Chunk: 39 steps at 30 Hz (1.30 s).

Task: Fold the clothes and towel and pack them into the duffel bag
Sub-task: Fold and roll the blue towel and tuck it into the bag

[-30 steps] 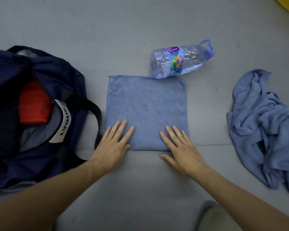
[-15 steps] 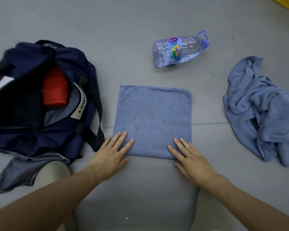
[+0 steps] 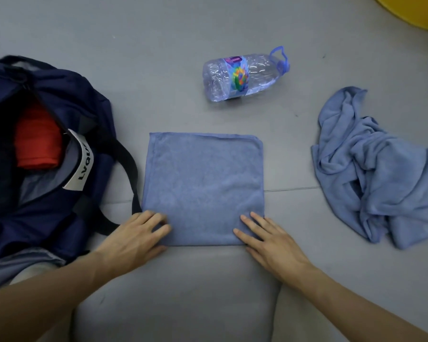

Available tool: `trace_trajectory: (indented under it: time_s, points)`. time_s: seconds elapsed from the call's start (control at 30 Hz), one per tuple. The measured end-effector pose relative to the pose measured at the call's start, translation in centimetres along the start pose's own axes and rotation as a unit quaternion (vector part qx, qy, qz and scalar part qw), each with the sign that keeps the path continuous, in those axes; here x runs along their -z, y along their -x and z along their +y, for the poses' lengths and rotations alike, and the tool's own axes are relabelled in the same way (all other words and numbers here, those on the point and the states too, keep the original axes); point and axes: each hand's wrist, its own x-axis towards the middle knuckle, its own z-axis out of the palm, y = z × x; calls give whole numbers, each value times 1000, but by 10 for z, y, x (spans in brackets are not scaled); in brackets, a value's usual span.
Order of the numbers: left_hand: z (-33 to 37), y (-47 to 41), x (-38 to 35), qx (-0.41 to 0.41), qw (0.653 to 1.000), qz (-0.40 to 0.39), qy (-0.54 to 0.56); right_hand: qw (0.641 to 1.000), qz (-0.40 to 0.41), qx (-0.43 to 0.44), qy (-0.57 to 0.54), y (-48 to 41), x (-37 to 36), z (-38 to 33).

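Observation:
A folded blue towel (image 3: 203, 186) lies square on the grey floor in front of me. My left hand (image 3: 134, 239) rests on its near-left corner, fingers bent over the cloth and thumb at the near edge. My right hand (image 3: 269, 240) lies on the near-right corner with straight fingers. The open navy duffel bag (image 3: 67, 114) sits at the left, with a folded red garment (image 3: 36, 141) inside and a black strap (image 3: 124, 156) reaching toward the towel. A crumpled blue cloth (image 3: 378, 166) is heaped at the right.
A clear plastic water bottle (image 3: 242, 75) with a colourful label lies on its side beyond the towel. A yellow object (image 3: 420, 11) shows at the top right corner. A grey cushion (image 3: 178, 292) is under my forearms. A white label (image 3: 80, 166) hangs at the bag's opening.
My left fingers have curled in on the towel's near-left corner, where they lay straight before. The view has shifted a little; the towel, bag and bottle stay put.

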Motion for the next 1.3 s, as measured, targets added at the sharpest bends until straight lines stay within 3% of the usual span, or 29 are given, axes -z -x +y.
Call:
trace_trajectory:
  time_s: [0.47,1.3]
  points:
    - [-7,11,5,34,998,30,44,997,68,-44,-12,-6,4,-10]
    - [-9,11,4,36,995,66,66,997,63,-39,-20,-4,2,-6]
